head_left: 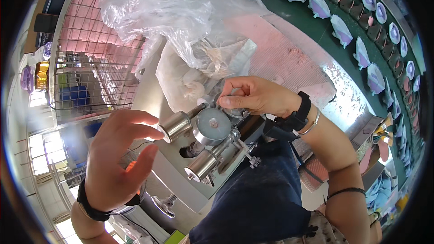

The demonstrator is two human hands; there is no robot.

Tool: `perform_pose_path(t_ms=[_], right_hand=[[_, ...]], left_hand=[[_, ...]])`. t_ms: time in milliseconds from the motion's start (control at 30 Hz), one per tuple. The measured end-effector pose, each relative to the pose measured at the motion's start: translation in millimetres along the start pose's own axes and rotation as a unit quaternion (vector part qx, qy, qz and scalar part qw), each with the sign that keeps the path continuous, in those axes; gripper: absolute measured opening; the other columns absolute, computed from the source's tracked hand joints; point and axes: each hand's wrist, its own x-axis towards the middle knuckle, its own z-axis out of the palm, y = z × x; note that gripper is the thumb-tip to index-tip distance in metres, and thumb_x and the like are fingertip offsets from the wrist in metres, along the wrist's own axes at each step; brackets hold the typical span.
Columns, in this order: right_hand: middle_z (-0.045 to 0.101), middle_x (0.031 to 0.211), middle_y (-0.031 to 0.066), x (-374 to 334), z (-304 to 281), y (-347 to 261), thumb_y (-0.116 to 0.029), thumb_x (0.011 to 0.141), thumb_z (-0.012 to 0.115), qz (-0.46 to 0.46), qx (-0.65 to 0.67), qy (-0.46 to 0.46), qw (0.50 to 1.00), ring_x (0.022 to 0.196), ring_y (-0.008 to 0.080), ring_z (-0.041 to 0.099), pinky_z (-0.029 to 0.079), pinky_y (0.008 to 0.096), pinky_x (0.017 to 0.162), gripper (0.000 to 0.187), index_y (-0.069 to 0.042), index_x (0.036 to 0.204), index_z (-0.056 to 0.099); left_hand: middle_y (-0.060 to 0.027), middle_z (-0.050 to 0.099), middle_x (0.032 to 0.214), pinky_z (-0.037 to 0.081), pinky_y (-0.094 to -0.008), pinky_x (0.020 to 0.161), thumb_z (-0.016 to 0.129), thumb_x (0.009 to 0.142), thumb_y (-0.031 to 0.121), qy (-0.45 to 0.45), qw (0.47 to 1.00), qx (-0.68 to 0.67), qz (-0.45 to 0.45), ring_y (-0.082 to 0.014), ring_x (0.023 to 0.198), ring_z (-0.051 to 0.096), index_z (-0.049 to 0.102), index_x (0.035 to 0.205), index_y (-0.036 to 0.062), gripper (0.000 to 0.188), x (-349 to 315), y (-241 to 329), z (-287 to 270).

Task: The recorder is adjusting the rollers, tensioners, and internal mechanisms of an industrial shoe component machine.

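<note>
In front of me stands a small metal machine with a round grey disc point(212, 125) on top. A shiny metal cylinder point(176, 126) juts out on its left side, and a second cylinder point(202, 165) points toward the lower left. My left hand point(122, 158) is open beside the first cylinder, thumb and fingers apart with nothing between them. Behind the disc, my right hand point(246, 94) has thumb and forefinger pinched together over the machine. Whatever lies in that pinch is too small or hidden to name.
Clear plastic bags point(176, 9) heap behind the machine. A wire mesh rack point(97, 40) with pink sheets is on the left. On the right, a green conveyor belt point(307, 22) carries several purple-and-white shoe pieces point(341, 31). A metal bracket point(165, 204) sits below the bench edge.
</note>
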Motion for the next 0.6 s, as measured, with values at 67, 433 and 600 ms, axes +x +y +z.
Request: perform_pose_path(t_ms=[67,433,600], right_hand=[[0.047,0.069,-0.0106,-5,1,0,-0.032,0.095,0.067,-0.024,0.025,0.004,0.999,0.052,-0.0005,0.029,0.018,0.0214,0.045,0.021,-0.012,0.092,0.064],[0.059,0.076,-0.002,0,8,-20,-0.042,0.09,0.072,-0.034,-0.181,0.028,0.983,0.069,0.0067,0.05,0.039,0.0241,0.06,0.035,-0.008,0.083,0.065],[0.05,0.067,-0.0056,-2,0,-18,-0.037,0.093,0.068,0.03,-0.029,0.005,0.999,0.056,0.0027,0.04,0.029,0.0221,0.049,0.029,-0.008,0.088,0.063]], left_hand=[[-0.0143,0.065,0.109,0.049,-0.0391,0.088,0.067,0.078,0.003,0.008,1.0,-0.007,-0.006,-0.0321,0.1,0.062,0.067,0.097,0.0065,0.019,-6,-1,-1],[-0.0141,0.065,0.11,0.049,-0.0378,0.086,0.066,0.08,0.004,0.006,0.997,-0.005,-0.072,-0.0306,0.099,0.063,0.068,0.094,0.0048,0.015,-21,8,-6],[-0.0149,0.063,0.112,0.051,-0.0354,0.085,0.064,0.084,0.005,0.014,0.995,-0.033,-0.097,-0.0277,0.099,0.063,0.068,0.097,0.0033,0.014,-7,20,-5]])
